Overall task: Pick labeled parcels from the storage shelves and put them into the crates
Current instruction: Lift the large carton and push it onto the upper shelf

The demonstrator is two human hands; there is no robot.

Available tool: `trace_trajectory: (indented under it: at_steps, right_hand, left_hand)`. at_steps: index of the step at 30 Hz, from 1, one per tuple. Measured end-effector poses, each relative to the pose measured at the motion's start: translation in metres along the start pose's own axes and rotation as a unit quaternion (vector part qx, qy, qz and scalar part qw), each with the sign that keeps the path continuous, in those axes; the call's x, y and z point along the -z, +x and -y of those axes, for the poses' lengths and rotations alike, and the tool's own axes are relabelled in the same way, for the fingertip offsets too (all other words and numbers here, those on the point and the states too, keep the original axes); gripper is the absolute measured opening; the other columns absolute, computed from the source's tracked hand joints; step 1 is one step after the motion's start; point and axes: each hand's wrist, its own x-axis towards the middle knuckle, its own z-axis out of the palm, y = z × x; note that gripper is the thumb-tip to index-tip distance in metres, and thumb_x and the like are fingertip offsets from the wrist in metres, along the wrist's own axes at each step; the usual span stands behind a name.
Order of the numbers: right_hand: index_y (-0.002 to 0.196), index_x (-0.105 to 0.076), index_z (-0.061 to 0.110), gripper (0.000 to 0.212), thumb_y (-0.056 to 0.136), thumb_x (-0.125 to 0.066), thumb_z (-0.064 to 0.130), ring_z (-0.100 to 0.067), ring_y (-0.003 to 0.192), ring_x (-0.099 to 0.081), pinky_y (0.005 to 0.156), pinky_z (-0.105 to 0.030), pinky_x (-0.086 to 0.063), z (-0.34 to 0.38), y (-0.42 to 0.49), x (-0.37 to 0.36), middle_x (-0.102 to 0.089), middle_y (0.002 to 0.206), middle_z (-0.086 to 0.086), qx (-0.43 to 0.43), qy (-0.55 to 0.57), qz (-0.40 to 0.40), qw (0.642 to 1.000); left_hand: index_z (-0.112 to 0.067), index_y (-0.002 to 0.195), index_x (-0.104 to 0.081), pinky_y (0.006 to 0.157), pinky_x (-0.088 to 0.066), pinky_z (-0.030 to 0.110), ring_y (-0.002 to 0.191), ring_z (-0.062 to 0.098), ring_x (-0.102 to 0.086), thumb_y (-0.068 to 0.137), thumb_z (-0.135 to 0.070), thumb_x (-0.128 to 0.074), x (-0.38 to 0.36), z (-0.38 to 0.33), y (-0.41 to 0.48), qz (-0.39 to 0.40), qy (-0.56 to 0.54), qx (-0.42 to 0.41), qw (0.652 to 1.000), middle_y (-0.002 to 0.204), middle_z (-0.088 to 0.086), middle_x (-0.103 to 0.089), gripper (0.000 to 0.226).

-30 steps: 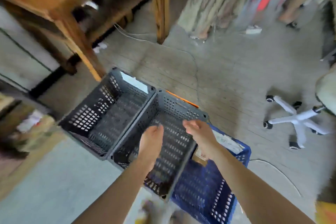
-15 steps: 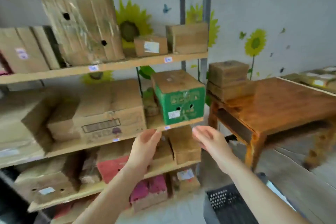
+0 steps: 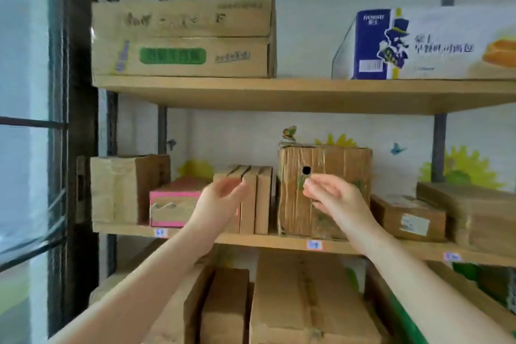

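Both my hands are raised in front of the middle shelf (image 3: 279,240), empty and apart. My left hand (image 3: 220,201) hangs with loosely curled fingers before a row of thin upright cardboard parcels (image 3: 255,198). My right hand (image 3: 332,198) hovers with relaxed fingers before a tall taped cardboard parcel (image 3: 340,167) with a round black hole. Left of them sit a pink-edged parcel (image 3: 170,204) and a plain brown box (image 3: 122,187). A flat parcel with a white label (image 3: 410,218) lies to the right. No crates are in view.
The top shelf (image 3: 307,92) carries two stacked flat cartons (image 3: 181,36) and a white-and-blue printed box (image 3: 430,42). Large cartons (image 3: 301,299) fill the shelf below. A window with a dark frame (image 3: 75,120) stands at the left. Small number tags are stuck on the shelf edges.
My view swung up from the crates on the floor to the shelves, then to another shelf section by the window. Both hands stayed raised and empty throughout.
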Motion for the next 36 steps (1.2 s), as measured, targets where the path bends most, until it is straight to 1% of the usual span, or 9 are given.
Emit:
trace_trajectory:
  at_steps: [4, 8, 11, 17, 22, 25, 28, 31, 36]
  right_hand:
    - [0.115, -0.058, 0.014, 0.035, 0.085, -0.062, 0.033, -0.012, 0.106, -0.062, 0.101, -0.036, -0.046, 0.046, 0.077, -0.019, -0.065, 0.115, -0.004, 0.1, -0.002, -0.021, 0.995]
    - [0.117, -0.058, 0.01, 0.035, 0.088, -0.06, 0.03, -0.009, 0.102, -0.058, 0.095, -0.027, -0.046, 0.104, 0.146, -0.035, -0.063, 0.111, -0.001, 0.218, -0.043, -0.091, 0.971]
    - [0.122, -0.054, 0.01, 0.037, 0.09, -0.058, 0.028, -0.013, 0.116, -0.053, 0.096, -0.024, -0.04, 0.134, 0.192, -0.05, -0.057, 0.125, -0.002, 0.281, -0.073, -0.15, 0.945]
    - [0.144, -0.026, 0.01, 0.065, 0.09, -0.055, 0.033, -0.025, 0.132, -0.036, 0.099, -0.034, -0.033, 0.15, 0.258, -0.079, -0.033, 0.148, -0.008, 0.189, -0.06, -0.2, 0.96]
    - [0.126, -0.047, 0.007, 0.046, 0.092, -0.049, 0.039, -0.019, 0.097, -0.044, 0.083, -0.033, -0.035, 0.144, 0.275, -0.093, -0.051, 0.113, -0.004, 0.16, -0.062, -0.223, 0.96]
    - [0.126, -0.049, 0.011, 0.047, 0.092, -0.049, 0.043, -0.021, 0.105, -0.047, 0.089, -0.034, -0.037, 0.146, 0.277, -0.096, -0.053, 0.118, -0.003, 0.144, -0.063, -0.239, 0.958]
    - [0.129, -0.047, 0.014, 0.05, 0.091, -0.047, 0.047, -0.026, 0.115, -0.048, 0.09, -0.035, -0.035, 0.153, 0.273, -0.104, -0.053, 0.126, -0.006, 0.118, -0.05, -0.26, 0.957]
    - [0.127, -0.049, 0.015, 0.048, 0.091, -0.049, 0.046, -0.021, 0.106, -0.048, 0.088, -0.034, -0.036, 0.161, 0.263, -0.111, -0.054, 0.122, -0.003, 0.109, -0.027, -0.287, 0.951]
    - [0.122, -0.055, 0.014, 0.055, 0.083, -0.058, 0.052, -0.026, 0.113, -0.052, 0.095, -0.04, -0.042, 0.178, 0.234, -0.118, -0.057, 0.118, -0.002, 0.121, -0.037, -0.31, 0.942]
  left_hand:
    - [-0.012, 0.121, -0.058, 0.093, -0.045, 0.031, 0.104, 0.019, -0.058, 0.091, -0.028, -0.054, 0.043, -0.033, 0.059, -0.082, 0.049, -0.083, 0.992, 0.111, 0.002, -0.063, 0.034]
    - [-0.013, 0.119, -0.059, 0.076, -0.04, 0.023, 0.095, 0.014, -0.053, 0.092, -0.027, -0.053, 0.091, -0.069, 0.115, -0.183, 0.112, -0.169, 0.962, 0.106, 0.0, -0.059, 0.031]
    - [-0.013, 0.125, -0.055, 0.083, -0.039, 0.027, 0.102, 0.015, -0.052, 0.091, -0.029, -0.053, 0.13, -0.084, 0.154, -0.249, 0.146, -0.202, 0.936, 0.114, 0.002, -0.059, 0.037]
    - [-0.008, 0.135, -0.041, 0.096, -0.043, 0.038, 0.115, 0.027, -0.05, 0.089, -0.033, -0.053, 0.209, -0.081, 0.224, -0.359, 0.202, -0.172, 0.895, 0.13, 0.011, -0.05, 0.054]
    - [-0.001, 0.13, -0.039, 0.086, -0.044, 0.039, 0.111, 0.033, -0.05, 0.089, -0.03, -0.052, 0.257, -0.063, 0.271, -0.358, 0.176, -0.11, 0.91, 0.126, 0.018, -0.049, 0.052]
    - [0.001, 0.124, -0.045, 0.076, -0.04, 0.034, 0.106, 0.032, -0.054, 0.09, -0.032, -0.051, 0.269, -0.056, 0.295, -0.31, 0.145, -0.125, 0.931, 0.12, 0.018, -0.055, 0.048]
    - [-0.001, 0.123, -0.046, 0.076, -0.042, 0.033, 0.107, 0.03, -0.055, 0.089, -0.037, -0.053, 0.274, -0.051, 0.308, -0.291, 0.105, -0.143, 0.94, 0.119, 0.015, -0.056, 0.05]
    - [-0.001, 0.125, -0.043, 0.077, -0.042, 0.034, 0.109, 0.031, -0.054, 0.088, -0.042, -0.054, 0.277, -0.051, 0.308, -0.288, 0.088, -0.145, 0.943, 0.123, 0.016, -0.054, 0.057]
    - [-0.002, 0.127, -0.04, 0.1, -0.041, 0.045, 0.119, 0.034, -0.045, 0.081, -0.055, -0.057, 0.282, -0.057, 0.291, -0.316, 0.064, -0.14, 0.936, 0.13, 0.018, -0.044, 0.073]
